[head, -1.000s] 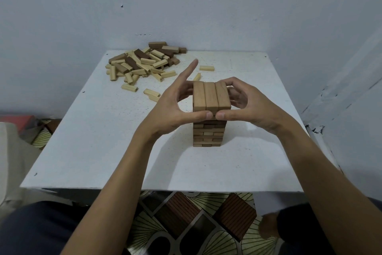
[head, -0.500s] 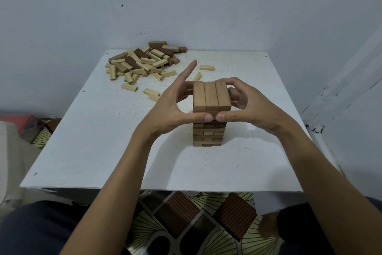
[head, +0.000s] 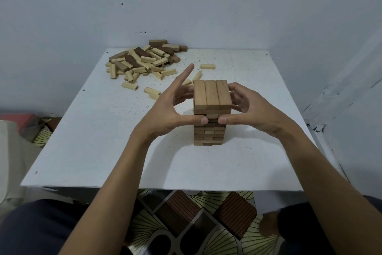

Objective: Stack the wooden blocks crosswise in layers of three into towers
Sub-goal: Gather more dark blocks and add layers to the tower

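A wooden block tower (head: 208,132) stands in the middle of the white table (head: 99,141), several crosswise layers high, with three blocks side by side on top (head: 212,94). My left hand (head: 173,110) cups the tower's left side: the thumb presses the front face and the index finger points up and away. My right hand (head: 248,110) wraps the right side, fingers curled against the upper layers and thumb on the front. The two thumb tips almost meet. Both hands hide parts of the tower's middle layers.
A heap of loose light and dark wooden blocks (head: 142,60) lies at the table's far left corner, with a few strays (head: 207,66) between it and the tower. Walls close in behind and to the right. Patterned floor (head: 186,223) shows below the table's near edge.
Both hands stay around the tower. The thumbs have slid slightly lower on its front face; the tower has not moved.
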The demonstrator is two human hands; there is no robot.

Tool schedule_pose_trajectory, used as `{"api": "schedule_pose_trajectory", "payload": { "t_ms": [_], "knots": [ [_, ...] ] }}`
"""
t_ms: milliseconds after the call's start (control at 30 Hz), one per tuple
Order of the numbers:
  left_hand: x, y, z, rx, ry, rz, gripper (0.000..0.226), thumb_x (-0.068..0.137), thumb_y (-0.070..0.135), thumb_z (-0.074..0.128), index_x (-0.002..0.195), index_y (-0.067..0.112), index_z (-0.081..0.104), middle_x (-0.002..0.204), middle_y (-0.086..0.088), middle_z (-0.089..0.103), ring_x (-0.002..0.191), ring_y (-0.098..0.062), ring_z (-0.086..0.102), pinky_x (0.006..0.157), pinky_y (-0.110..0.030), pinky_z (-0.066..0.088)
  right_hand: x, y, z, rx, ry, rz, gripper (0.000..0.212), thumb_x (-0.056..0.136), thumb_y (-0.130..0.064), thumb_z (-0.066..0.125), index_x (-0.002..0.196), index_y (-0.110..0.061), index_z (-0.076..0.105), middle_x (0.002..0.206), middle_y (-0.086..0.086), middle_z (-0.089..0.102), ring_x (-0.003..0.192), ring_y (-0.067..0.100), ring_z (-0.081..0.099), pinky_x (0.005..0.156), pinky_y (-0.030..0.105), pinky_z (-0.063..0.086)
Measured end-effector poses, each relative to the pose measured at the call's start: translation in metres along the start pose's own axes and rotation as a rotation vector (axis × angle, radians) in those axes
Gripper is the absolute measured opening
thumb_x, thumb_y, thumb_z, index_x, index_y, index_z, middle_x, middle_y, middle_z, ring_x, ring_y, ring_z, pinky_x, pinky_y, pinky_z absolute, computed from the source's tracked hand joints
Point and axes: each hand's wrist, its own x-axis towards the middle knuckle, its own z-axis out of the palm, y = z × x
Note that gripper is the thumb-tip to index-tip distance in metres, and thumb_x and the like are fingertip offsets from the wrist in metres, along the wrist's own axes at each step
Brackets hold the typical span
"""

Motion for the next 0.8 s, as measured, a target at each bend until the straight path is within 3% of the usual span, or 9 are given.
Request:
{"api": "schedule_pose_trajectory", "payload": {
  "t_ms": [267, 400, 567, 667, 800],
  "knots": [
    [-0.001, 0.000, 0.000, 0.008, -0.001, -0.010, 0.118, 0.064, 0.038, 0.087, 0.157, 0.038, 0.015, 0.137, 0.010, 0.057, 0.128, -0.002, 0.053, 0.111, -0.026, 0.038, -0.001, 0.000, 0.001, 0.012, -0.006, 0.003, 0.079, 0.068, -0.042, 0.085, 0.138, -0.033, 0.049, 0.132, -0.006, 0.063, 0.129, 0.012, 0.055, 0.115, 0.050, 0.036],
    [-0.002, -0.002, -0.001, 0.013, -0.011, -0.034, 0.119, 0.063, 0.040, 0.088, 0.156, 0.043, 0.015, 0.137, 0.017, 0.054, 0.128, 0.000, 0.052, 0.112, -0.028, 0.037, -0.001, 0.001, 0.000, 0.012, -0.011, 0.005, 0.091, 0.065, -0.045, 0.085, 0.144, -0.039, 0.040, 0.135, -0.007, 0.061, 0.130, 0.010, 0.054, 0.116, 0.049, 0.035],
    [-0.014, -0.011, -0.005, 0.061, 0.006, -0.089, 0.115, 0.066, 0.042, 0.088, 0.154, 0.050, 0.015, 0.135, 0.023, 0.053, 0.126, 0.007, 0.051, 0.105, -0.019, 0.035, -0.017, 0.000, 0.002, 0.019, 0.085, 0.025, 0.100, 0.059, -0.063, 0.076, 0.147, -0.050, 0.031, 0.145, -0.015, 0.049, 0.133, 0.003, 0.048, 0.110, 0.029, 0.039],
    [-0.030, -0.021, -0.012, 0.123, 0.043, -0.113, 0.108, 0.070, 0.049, 0.086, 0.153, 0.052, 0.016, 0.135, 0.025, 0.053, 0.125, 0.006, 0.051, 0.105, -0.021, 0.037, -0.037, 0.006, 0.012, -0.060, 0.228, 0.031, 0.088, 0.063, -0.076, 0.062, 0.143, -0.047, 0.038, 0.140, -0.022, 0.049, 0.124, -0.007, 0.050, 0.097, 0.018, 0.041],
    [-0.056, -0.032, -0.019, 0.206, 0.076, -0.157, 0.093, 0.076, 0.054, 0.078, 0.152, 0.050, 0.024, 0.132, 0.029, 0.054, 0.122, 0.010, 0.051, 0.100, -0.015, 0.036, -0.067, 0.018, 0.030, -0.115, 0.441, 0.066, 0.045, 0.074, -0.066, 0.055, 0.109, -0.037, 0.057, 0.106, -0.027, 0.061, 0.097, -0.011, 0.056, 0.075, 0.016, 0.042]
  ]
}}
